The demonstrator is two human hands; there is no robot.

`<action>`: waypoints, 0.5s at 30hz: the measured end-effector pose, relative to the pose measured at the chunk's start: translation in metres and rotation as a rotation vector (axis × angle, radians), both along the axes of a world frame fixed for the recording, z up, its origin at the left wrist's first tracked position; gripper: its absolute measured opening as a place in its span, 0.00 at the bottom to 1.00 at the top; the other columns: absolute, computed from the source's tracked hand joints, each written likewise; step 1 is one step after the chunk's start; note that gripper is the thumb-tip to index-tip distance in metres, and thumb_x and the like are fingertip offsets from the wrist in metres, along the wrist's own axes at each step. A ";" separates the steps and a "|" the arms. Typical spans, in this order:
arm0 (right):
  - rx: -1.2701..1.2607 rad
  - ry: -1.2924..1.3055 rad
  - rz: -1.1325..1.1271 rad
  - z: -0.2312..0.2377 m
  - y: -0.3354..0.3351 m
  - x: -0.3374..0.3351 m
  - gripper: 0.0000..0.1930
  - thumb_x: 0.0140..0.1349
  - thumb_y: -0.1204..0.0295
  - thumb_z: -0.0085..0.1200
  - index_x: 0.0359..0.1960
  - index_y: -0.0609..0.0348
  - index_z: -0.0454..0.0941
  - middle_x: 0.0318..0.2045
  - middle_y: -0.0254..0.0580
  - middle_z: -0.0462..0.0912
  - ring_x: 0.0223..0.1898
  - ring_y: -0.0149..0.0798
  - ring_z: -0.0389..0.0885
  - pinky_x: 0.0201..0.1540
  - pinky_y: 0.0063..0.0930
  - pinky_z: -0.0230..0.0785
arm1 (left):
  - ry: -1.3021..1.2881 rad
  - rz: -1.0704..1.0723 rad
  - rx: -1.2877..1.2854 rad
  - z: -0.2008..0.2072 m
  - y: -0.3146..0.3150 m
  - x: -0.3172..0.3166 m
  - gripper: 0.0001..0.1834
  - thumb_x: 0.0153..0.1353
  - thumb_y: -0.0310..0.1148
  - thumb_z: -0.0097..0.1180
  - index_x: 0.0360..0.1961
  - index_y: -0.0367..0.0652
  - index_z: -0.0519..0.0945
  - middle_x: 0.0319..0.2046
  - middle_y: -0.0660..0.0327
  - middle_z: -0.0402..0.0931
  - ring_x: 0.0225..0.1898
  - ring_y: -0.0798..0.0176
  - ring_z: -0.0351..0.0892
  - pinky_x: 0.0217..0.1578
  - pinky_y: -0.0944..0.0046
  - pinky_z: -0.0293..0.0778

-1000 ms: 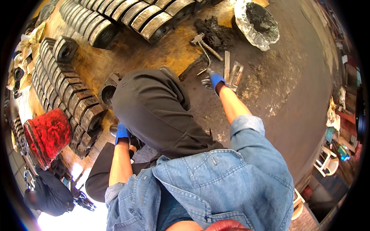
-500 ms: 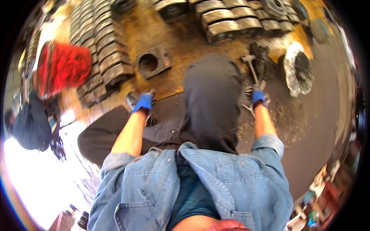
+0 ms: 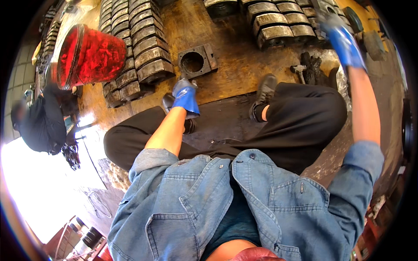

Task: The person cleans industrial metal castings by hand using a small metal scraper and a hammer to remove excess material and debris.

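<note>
My left hand [image 3: 185,92], in a blue glove with a greyish palm, is low in front of a square metal block with a round hole [image 3: 206,58]. Its fingers look curled; what they hold, if anything, I cannot make out. Out to the far right stretches my right hand [image 3: 343,38], gloved the same way. It is at the end of the stacked metal blocks [image 3: 274,31], close to a grey metal part [image 3: 323,6]. Motion smears its fingers, so their grip is unclear. A hammer [image 3: 299,71] rests below and left of that hand.
Rows of curved metal blocks [image 3: 152,54] stand at left beside a tilted red bucket [image 3: 98,56]. Another person in dark clothing [image 3: 43,122] crouches at the far left. My right forearm partly covers a clear plastic bag [image 3: 342,87]. My shoes [image 3: 265,93] border the board.
My right hand has left the hammer and swung forward and right to the far blocks. My right knee has dropped outward. My left hand has moved nearer the square block.
</note>
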State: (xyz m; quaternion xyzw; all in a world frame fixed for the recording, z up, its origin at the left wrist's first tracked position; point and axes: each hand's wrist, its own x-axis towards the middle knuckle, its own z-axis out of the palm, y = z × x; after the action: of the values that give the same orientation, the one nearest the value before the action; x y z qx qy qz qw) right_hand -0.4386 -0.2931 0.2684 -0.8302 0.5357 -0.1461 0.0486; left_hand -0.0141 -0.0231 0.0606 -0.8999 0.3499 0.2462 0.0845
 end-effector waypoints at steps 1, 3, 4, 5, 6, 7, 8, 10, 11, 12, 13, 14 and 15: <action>0.024 0.027 0.106 0.000 0.007 0.025 0.21 0.63 0.55 0.47 0.38 0.63 0.79 0.30 0.48 0.81 0.31 0.39 0.80 0.35 0.35 0.73 | -0.045 -0.066 0.010 -0.001 -0.006 -0.001 0.30 0.58 0.52 0.53 0.56 0.43 0.73 0.51 0.51 0.77 0.53 0.52 0.76 0.53 0.56 0.72; 0.241 0.155 0.204 -0.041 0.014 0.082 0.16 0.60 0.60 0.49 0.38 0.60 0.81 0.33 0.48 0.82 0.35 0.43 0.81 0.40 0.37 0.73 | -0.077 -0.111 0.024 -0.003 -0.009 -0.002 0.31 0.58 0.53 0.53 0.56 0.43 0.72 0.52 0.52 0.76 0.53 0.52 0.76 0.53 0.56 0.72; 0.369 0.260 0.199 -0.065 0.019 0.113 0.14 0.59 0.63 0.50 0.38 0.58 0.82 0.34 0.48 0.83 0.37 0.45 0.81 0.42 0.38 0.73 | -0.100 -0.143 0.025 -0.003 -0.012 0.000 0.31 0.58 0.53 0.53 0.57 0.43 0.72 0.53 0.52 0.76 0.54 0.52 0.76 0.53 0.56 0.73; 0.400 0.372 0.153 -0.090 0.026 0.140 0.14 0.57 0.63 0.52 0.38 0.57 0.83 0.38 0.47 0.83 0.40 0.45 0.82 0.43 0.38 0.74 | -0.105 -0.163 0.031 -0.006 -0.017 0.000 0.31 0.58 0.53 0.53 0.57 0.43 0.72 0.53 0.52 0.76 0.54 0.52 0.76 0.53 0.56 0.73; 0.432 0.493 0.107 -0.113 0.033 0.164 0.14 0.54 0.63 0.54 0.39 0.55 0.84 0.42 0.46 0.83 0.43 0.44 0.83 0.43 0.38 0.75 | -0.098 -0.176 0.063 -0.013 -0.023 -0.001 0.32 0.58 0.53 0.53 0.57 0.43 0.72 0.53 0.53 0.75 0.54 0.52 0.76 0.53 0.56 0.72; 0.517 0.393 0.036 -0.147 0.035 0.169 0.14 0.54 0.63 0.55 0.39 0.55 0.84 0.46 0.46 0.82 0.46 0.44 0.82 0.43 0.39 0.75 | -0.093 -0.191 0.097 -0.018 -0.027 -0.003 0.32 0.58 0.54 0.53 0.57 0.44 0.72 0.54 0.53 0.75 0.55 0.52 0.75 0.54 0.56 0.72; 0.632 0.447 -0.024 -0.164 0.043 0.183 0.14 0.55 0.63 0.56 0.41 0.54 0.84 0.47 0.43 0.82 0.47 0.44 0.82 0.43 0.40 0.75 | -0.075 -0.176 0.163 -0.018 -0.029 0.000 0.32 0.57 0.55 0.53 0.58 0.45 0.71 0.54 0.54 0.75 0.56 0.52 0.74 0.55 0.56 0.71; 0.766 0.495 -0.094 -0.191 0.055 0.192 0.14 0.56 0.64 0.56 0.43 0.52 0.84 0.48 0.41 0.82 0.48 0.44 0.82 0.44 0.41 0.75 | -0.092 -0.180 0.196 -0.028 -0.034 0.005 0.32 0.58 0.55 0.53 0.57 0.45 0.71 0.55 0.54 0.74 0.56 0.52 0.74 0.56 0.56 0.71; 0.842 0.561 -0.134 -0.204 0.058 0.192 0.14 0.57 0.65 0.56 0.44 0.51 0.83 0.48 0.39 0.82 0.49 0.44 0.82 0.43 0.42 0.75 | -0.104 -0.170 0.215 -0.033 -0.034 0.006 0.32 0.58 0.55 0.53 0.57 0.45 0.72 0.55 0.54 0.74 0.56 0.52 0.74 0.56 0.57 0.70; 0.918 0.629 -0.174 -0.217 0.061 0.190 0.14 0.58 0.66 0.57 0.45 0.50 0.83 0.49 0.37 0.82 0.49 0.43 0.81 0.43 0.44 0.74 | -0.107 -0.184 0.232 -0.038 -0.035 0.009 0.32 0.58 0.55 0.53 0.57 0.45 0.72 0.55 0.54 0.74 0.56 0.52 0.74 0.56 0.57 0.70; 0.938 0.622 -0.180 -0.229 0.062 0.186 0.14 0.58 0.66 0.57 0.45 0.50 0.83 0.49 0.37 0.82 0.49 0.43 0.81 0.43 0.44 0.74 | -0.093 -0.179 0.261 -0.041 -0.036 0.012 0.32 0.58 0.55 0.53 0.57 0.45 0.72 0.55 0.54 0.74 0.57 0.52 0.73 0.56 0.57 0.70; 0.961 0.608 -0.211 -0.238 0.061 0.182 0.14 0.58 0.66 0.57 0.45 0.49 0.83 0.50 0.36 0.82 0.50 0.43 0.81 0.42 0.45 0.74 | -0.078 -0.175 0.289 -0.046 -0.037 0.016 0.32 0.58 0.55 0.53 0.57 0.45 0.72 0.56 0.53 0.74 0.57 0.53 0.73 0.57 0.57 0.70; 0.983 0.594 -0.242 -0.246 0.061 0.177 0.14 0.58 0.66 0.57 0.46 0.48 0.83 0.50 0.34 0.82 0.50 0.42 0.81 0.41 0.45 0.74 | -0.080 -0.190 0.303 -0.052 -0.037 0.019 0.32 0.58 0.55 0.53 0.57 0.45 0.72 0.56 0.53 0.74 0.57 0.53 0.73 0.57 0.57 0.70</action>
State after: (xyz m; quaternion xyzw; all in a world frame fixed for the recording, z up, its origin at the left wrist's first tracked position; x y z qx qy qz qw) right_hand -0.2614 -0.2323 0.0223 -0.6486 0.6222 0.3538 0.2588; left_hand 0.0053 -0.0603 0.0090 -0.8490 0.3885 0.2508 0.2556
